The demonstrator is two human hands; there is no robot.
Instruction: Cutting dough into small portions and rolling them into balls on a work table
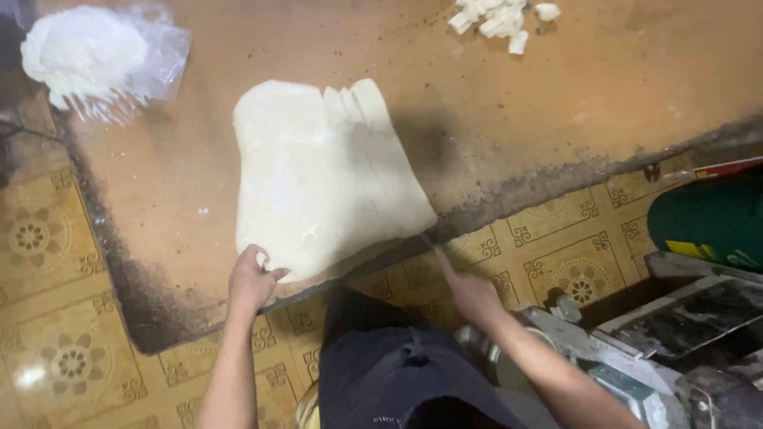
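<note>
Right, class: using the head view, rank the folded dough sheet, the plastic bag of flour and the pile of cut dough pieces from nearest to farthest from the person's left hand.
1. Folded dough sheet: the left hand touches its near edge.
2. Plastic bag of flour: far left corner of the board.
3. Pile of cut dough pieces: far edge, over to the right.

A wide folded slab of pale dough [322,179] lies mid-frame on the brown surface [556,103]. The left hand [253,280] presses its near edge; the right hand [470,292] seems to hold a thin blade at its lower right corner. Cut dough pieces [501,17] sit top centre, a plastic bag [95,56] upper left.
</note>
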